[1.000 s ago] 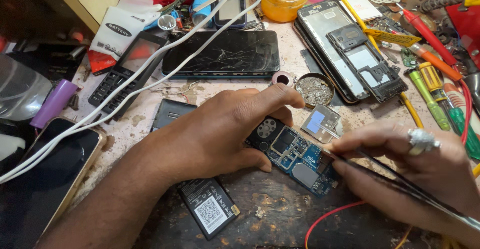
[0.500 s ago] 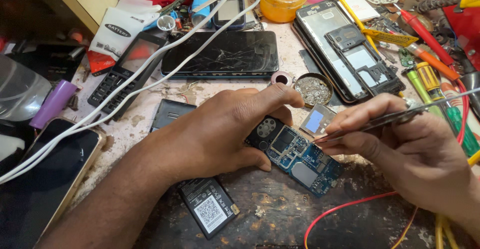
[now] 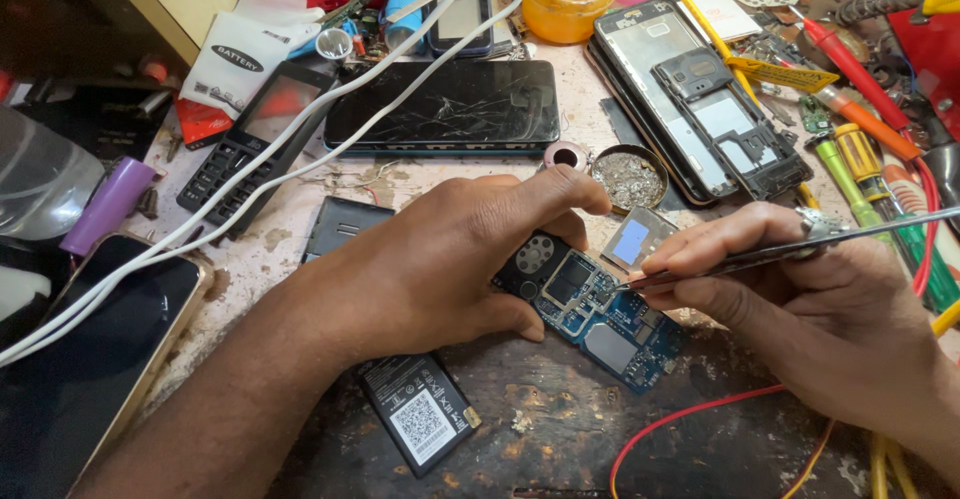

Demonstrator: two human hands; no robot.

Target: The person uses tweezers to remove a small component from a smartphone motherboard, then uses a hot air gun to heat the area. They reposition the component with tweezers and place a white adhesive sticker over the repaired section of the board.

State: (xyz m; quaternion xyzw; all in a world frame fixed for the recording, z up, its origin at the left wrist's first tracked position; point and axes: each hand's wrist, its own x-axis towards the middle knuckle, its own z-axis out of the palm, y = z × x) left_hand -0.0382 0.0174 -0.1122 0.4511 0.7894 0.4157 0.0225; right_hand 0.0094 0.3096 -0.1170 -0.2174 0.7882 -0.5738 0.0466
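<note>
My left hand presses down on a blue phone circuit board lying on the worn workbench, thumb and index finger at its left end. A thin metal soldering tool is held like a pen in my right hand, and its tip rests on the board's upper edge near the middle. A small loose part with a blue face lies just above the board, beside my right fingers.
A black battery lies near my left forearm. A cracked black phone, a keypad phone, an opened phone frame, a tin of solder scraps, a white cable and screwdrivers crowd the bench. A red wire loops at lower right.
My right hand has lifted and turned the tool from lying low at the lower right to a pen grip, and its tip has come onto the board's upper edge. The left hand has stayed put.
</note>
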